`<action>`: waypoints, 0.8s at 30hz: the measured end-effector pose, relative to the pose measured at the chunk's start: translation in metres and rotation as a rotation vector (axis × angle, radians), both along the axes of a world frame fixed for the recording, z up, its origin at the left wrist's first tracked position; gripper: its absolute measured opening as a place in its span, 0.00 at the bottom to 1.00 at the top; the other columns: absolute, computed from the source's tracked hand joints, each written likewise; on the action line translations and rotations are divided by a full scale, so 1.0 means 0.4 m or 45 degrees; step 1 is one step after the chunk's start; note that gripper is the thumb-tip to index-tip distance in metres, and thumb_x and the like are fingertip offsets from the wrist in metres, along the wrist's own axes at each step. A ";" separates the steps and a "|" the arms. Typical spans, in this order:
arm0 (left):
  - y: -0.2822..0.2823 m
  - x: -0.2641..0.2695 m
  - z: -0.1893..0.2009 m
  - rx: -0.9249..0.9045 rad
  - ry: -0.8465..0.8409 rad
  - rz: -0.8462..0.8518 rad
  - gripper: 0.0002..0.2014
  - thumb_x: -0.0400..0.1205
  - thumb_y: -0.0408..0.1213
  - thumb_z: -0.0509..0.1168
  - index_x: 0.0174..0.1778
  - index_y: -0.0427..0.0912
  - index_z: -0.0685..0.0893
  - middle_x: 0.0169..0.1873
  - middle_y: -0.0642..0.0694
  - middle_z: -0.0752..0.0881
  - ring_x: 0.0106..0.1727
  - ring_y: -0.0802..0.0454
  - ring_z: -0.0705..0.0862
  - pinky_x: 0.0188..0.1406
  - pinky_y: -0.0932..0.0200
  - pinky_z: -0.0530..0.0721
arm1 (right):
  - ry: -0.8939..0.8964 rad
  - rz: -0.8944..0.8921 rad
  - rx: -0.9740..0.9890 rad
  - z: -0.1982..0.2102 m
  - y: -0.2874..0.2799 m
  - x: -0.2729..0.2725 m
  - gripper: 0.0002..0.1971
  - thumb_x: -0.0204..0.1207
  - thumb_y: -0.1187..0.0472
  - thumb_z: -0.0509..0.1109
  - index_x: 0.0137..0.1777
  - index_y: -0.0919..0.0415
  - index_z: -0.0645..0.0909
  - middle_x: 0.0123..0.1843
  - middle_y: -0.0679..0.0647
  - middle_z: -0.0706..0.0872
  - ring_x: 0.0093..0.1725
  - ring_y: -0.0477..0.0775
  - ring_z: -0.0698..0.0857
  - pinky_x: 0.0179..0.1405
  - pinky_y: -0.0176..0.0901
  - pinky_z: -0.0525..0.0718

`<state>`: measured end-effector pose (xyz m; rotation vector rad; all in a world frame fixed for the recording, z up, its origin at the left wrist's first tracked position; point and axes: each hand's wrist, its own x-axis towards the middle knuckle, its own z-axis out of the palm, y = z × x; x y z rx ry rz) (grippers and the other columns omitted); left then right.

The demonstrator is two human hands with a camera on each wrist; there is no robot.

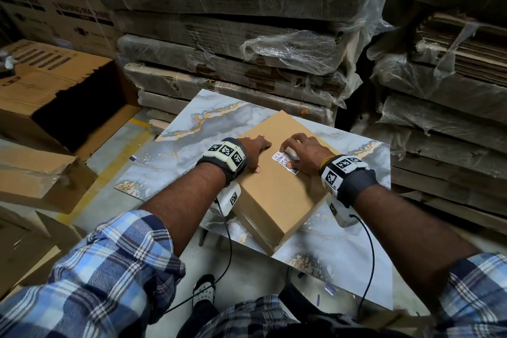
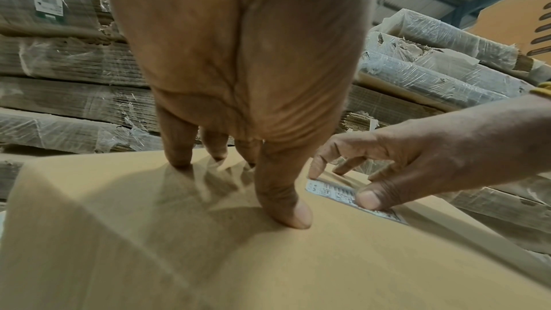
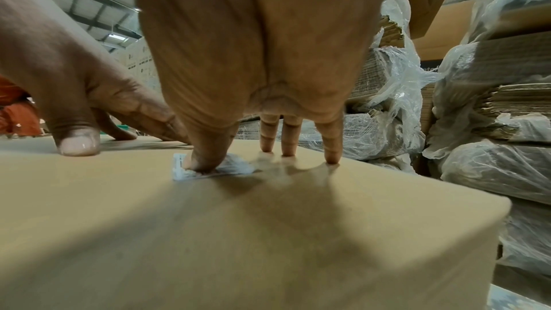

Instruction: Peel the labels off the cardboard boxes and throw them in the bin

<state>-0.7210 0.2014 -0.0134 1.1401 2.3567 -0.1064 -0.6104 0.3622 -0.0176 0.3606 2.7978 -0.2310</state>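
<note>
A plain brown cardboard box (image 1: 277, 195) lies on a marble-patterned table (image 1: 170, 156). A white barcode label (image 1: 285, 160) is stuck on the box's top, toward its far right. My left hand (image 1: 258, 153) presses on the box top just left of the label, fingers spread and straight (image 2: 253, 162). My right hand (image 1: 295, 152) arches over the label. Its thumb (image 2: 368, 199) presses on the label (image 2: 334, 192), and its index fingertip touches the far corner. In the right wrist view the thumb (image 3: 208, 162) sits on the label (image 3: 182, 169), while the other fingers stand on the box (image 3: 238, 232).
A large open carton (image 1: 68, 101) stands on the floor to the left. Flattened cardboard (image 1: 35, 175) lies in front of it. Shrink-wrapped stacks of flat cartons (image 1: 233, 63) wall in the far side and the right (image 1: 444, 107). Cables hang from both wrists.
</note>
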 end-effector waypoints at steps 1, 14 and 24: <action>0.000 0.000 -0.001 0.001 -0.001 -0.001 0.47 0.78 0.42 0.76 0.87 0.52 0.54 0.88 0.48 0.46 0.84 0.36 0.59 0.78 0.44 0.65 | -0.002 -0.006 -0.002 -0.001 0.002 -0.001 0.27 0.82 0.50 0.71 0.78 0.41 0.67 0.84 0.51 0.60 0.78 0.63 0.66 0.70 0.66 0.76; 0.000 0.002 0.000 -0.004 -0.020 0.011 0.46 0.79 0.41 0.75 0.87 0.53 0.53 0.88 0.49 0.45 0.86 0.36 0.55 0.80 0.43 0.61 | 0.048 -0.039 -0.049 -0.004 0.007 -0.004 0.24 0.79 0.49 0.74 0.74 0.45 0.71 0.82 0.51 0.64 0.76 0.61 0.68 0.70 0.63 0.76; -0.001 0.008 0.010 -0.014 -0.013 0.009 0.46 0.79 0.41 0.75 0.87 0.53 0.53 0.88 0.48 0.46 0.85 0.37 0.57 0.79 0.44 0.64 | 0.017 -0.039 -0.042 0.001 -0.001 -0.012 0.27 0.78 0.52 0.75 0.75 0.46 0.71 0.81 0.52 0.64 0.76 0.63 0.68 0.71 0.66 0.76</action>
